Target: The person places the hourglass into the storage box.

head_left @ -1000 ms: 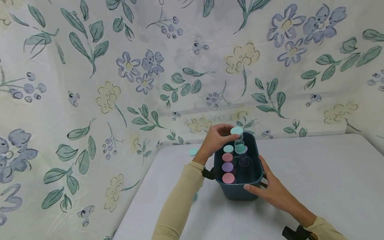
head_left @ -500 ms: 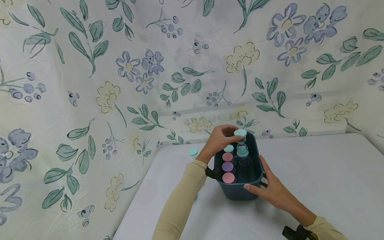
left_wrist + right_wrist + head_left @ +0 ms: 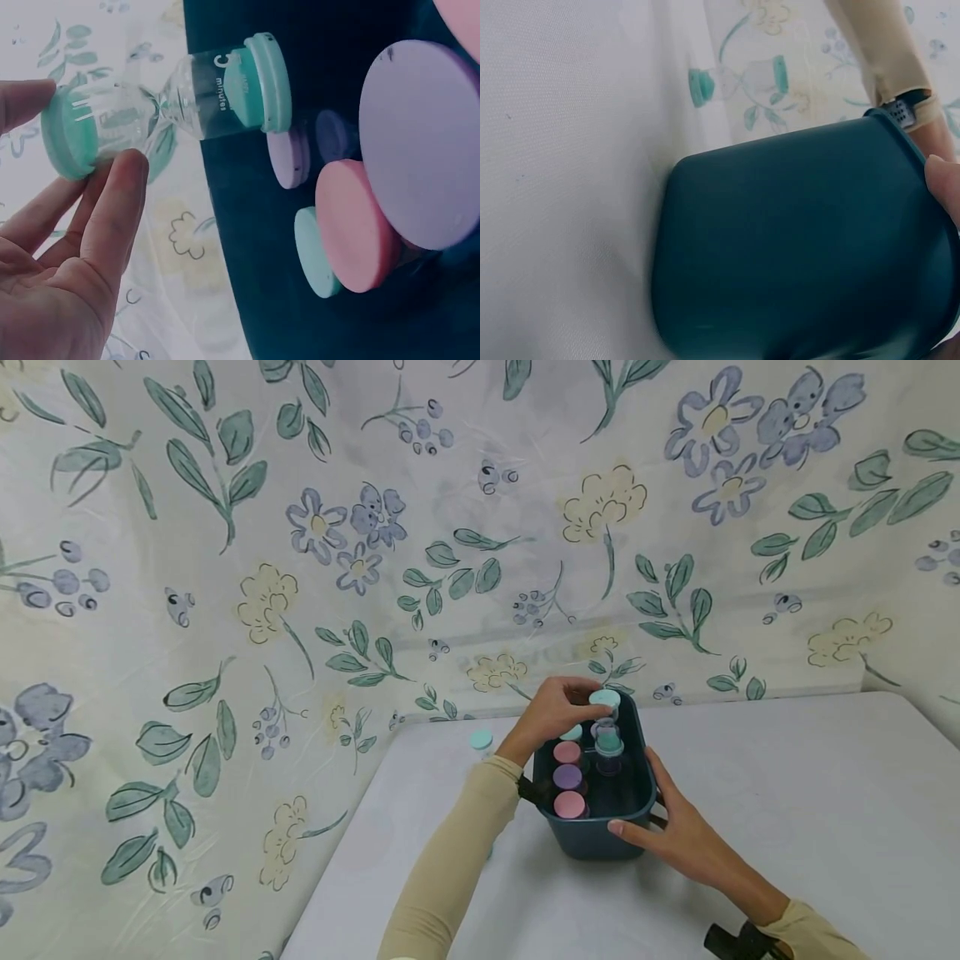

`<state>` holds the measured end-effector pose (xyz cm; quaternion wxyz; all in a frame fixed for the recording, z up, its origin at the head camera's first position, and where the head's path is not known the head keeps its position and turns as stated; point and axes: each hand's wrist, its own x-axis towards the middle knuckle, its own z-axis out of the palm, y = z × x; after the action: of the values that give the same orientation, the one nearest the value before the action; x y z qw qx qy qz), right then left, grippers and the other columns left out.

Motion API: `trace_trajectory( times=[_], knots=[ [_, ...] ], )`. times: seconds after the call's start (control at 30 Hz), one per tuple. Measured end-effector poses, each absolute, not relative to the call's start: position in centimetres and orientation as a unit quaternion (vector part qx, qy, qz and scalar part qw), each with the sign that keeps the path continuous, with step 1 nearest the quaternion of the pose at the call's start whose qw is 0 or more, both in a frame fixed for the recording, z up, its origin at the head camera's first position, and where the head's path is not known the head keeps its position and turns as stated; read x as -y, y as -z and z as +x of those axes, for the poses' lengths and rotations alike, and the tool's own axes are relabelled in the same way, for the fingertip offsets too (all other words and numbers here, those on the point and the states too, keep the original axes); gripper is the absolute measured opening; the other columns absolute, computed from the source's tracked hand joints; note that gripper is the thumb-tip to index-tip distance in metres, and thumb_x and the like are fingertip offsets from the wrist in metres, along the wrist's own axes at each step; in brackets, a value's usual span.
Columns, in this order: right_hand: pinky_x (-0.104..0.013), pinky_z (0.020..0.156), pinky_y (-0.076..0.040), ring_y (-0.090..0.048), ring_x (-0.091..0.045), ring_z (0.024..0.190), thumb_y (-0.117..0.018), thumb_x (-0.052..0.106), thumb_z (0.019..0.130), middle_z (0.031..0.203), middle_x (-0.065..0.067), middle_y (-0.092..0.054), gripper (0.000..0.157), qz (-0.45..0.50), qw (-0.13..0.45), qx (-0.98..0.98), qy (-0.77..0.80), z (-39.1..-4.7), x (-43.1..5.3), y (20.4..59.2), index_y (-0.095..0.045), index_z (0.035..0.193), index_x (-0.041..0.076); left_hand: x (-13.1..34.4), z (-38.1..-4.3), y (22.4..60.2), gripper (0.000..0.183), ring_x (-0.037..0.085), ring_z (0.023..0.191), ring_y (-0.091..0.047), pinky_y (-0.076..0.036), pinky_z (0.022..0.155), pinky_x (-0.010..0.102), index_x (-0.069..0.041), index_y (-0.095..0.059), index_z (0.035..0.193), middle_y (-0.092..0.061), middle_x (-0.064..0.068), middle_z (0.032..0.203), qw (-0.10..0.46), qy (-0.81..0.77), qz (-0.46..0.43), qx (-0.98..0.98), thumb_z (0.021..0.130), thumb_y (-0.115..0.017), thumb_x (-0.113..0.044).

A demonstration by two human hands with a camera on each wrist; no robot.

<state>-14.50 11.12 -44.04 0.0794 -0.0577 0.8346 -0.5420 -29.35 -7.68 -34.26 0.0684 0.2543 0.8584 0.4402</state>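
A sand timer (image 3: 176, 105) with teal caps, clear glass and teal sand is pinched by its top cap between the thumb and fingers of my left hand (image 3: 553, 714). It hangs over the far part of a dark teal bin (image 3: 596, 839), its lower cap overlapping a purple-capped timer (image 3: 289, 157) in the left wrist view. My right hand (image 3: 686, 839) grips the bin's near right corner, thumb on the front rim and fingers along the side. Down the bin's left side stands a row of timers with pink (image 3: 570, 804), purple (image 3: 567, 777) and teal caps.
Left of the bin, a teal-capped sand timer (image 3: 739, 81) stands upright on the white table (image 3: 787, 793), partly behind my left forearm in the head view. Another bit of teal shows beside the left sleeve (image 3: 457, 843). Floral cloth (image 3: 420, 635) hangs behind the table.
My left hand has moved a little right and down, lowering the teal sand timer toward the bin. The right hand and the bin stay in place.
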Motion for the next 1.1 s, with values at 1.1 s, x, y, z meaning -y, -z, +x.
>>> trace_trajectory(
  times=[1.1],
  knots=[
    [-0.069,0.111,-0.042,-0.022,-0.057,0.153,-0.075,0.049,0.09,0.174,-0.022,-0.008,0.116,-0.065,0.077,-0.833,0.544,-14.6,-11.3,44.2,0.012,0.165,0.034,6.5,-29.5,35.1,0.036,0.01,0.088,-0.068,-0.058,0.081,0.019,-0.009,-0.077,0.117,-0.078,0.005,0.106,0.121,-0.342,0.299,-0.883,0.086,-0.083,-0.027]
  ],
)
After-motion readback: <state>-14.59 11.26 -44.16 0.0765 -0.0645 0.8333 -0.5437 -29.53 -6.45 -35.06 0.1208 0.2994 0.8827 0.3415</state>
